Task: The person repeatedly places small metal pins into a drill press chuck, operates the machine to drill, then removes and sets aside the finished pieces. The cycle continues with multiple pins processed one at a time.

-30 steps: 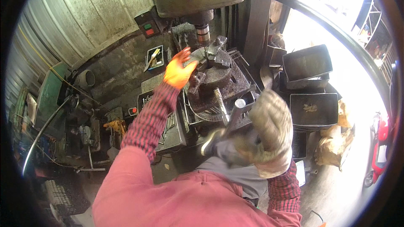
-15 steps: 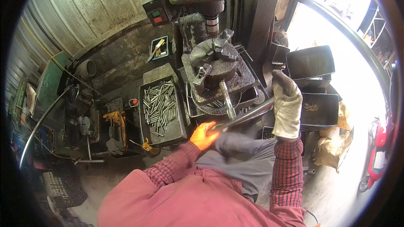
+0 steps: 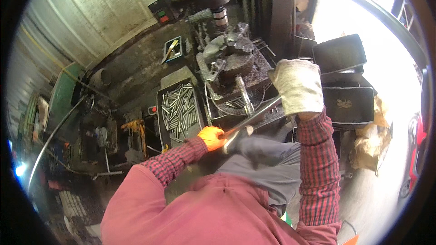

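A long, shiny metal bar (image 3: 256, 117) slants across in front of my lap, rising to the right. My left hand (image 3: 211, 138), in an orange glove, is closed around its lower end. Higher up, my right hand (image 3: 297, 85) in a whitish work glove wraps the other end, which the glove hides. Just beyond the bar stands a drill press with its chuck (image 3: 220, 17) above a round clamping fixture (image 3: 231, 61). That fixture sits on a table strewn with metal chips. A tray (image 3: 198, 129) of short metal pins (image 3: 179, 109) lies beyond my left hand.
Dark bins (image 3: 347, 104) stand at the right, beside crumpled brown sacks (image 3: 372, 147). A small blue tray (image 3: 172, 49) with a brush lies behind the pin tray. A switch box (image 3: 161, 13) hangs on the left. Hoses and tools crowd the far left.
My right hand has turned over and shifted slightly left and upward along with the bar. My left hand is a little further left and lower. The whole view has tilted slightly.
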`<state>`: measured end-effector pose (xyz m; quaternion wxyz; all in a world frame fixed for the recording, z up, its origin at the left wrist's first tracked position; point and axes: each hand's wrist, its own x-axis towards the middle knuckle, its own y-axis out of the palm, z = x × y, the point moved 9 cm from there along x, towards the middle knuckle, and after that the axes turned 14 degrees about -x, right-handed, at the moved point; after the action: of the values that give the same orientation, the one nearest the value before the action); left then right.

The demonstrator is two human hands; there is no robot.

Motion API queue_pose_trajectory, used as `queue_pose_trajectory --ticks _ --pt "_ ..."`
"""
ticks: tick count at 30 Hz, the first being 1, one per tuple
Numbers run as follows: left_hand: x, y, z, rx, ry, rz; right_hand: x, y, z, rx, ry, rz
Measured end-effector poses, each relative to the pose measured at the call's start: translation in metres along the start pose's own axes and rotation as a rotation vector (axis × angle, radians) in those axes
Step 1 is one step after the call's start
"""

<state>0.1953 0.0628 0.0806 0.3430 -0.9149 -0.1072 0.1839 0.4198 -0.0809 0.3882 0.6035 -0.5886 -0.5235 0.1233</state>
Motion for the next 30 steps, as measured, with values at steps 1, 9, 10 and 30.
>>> queue_pose_trajectory --ticks 1,9,10,30 --pt "0.002 0.0 -0.005 0.075 0.08 -0.001 0.001 -0.009 0.001 0.122 -0.003 -0.066" --pt "-0.007 0.024 -0.002 -0.454 -0.335 -0.09 -0.002 0.02 -0.006 -0.004 -0.022 0.0" --pt "-0.015 0.006 -0.005 -0.278 -0.37 -0.06 -0.01 0.017 -0.017 0.081 -0.019 -0.161" --pt "0.054 -0.346 0.139 -0.242 -0.165 -1.175 -0.027 0.104 -0.017 0.024 0.145 0.36"
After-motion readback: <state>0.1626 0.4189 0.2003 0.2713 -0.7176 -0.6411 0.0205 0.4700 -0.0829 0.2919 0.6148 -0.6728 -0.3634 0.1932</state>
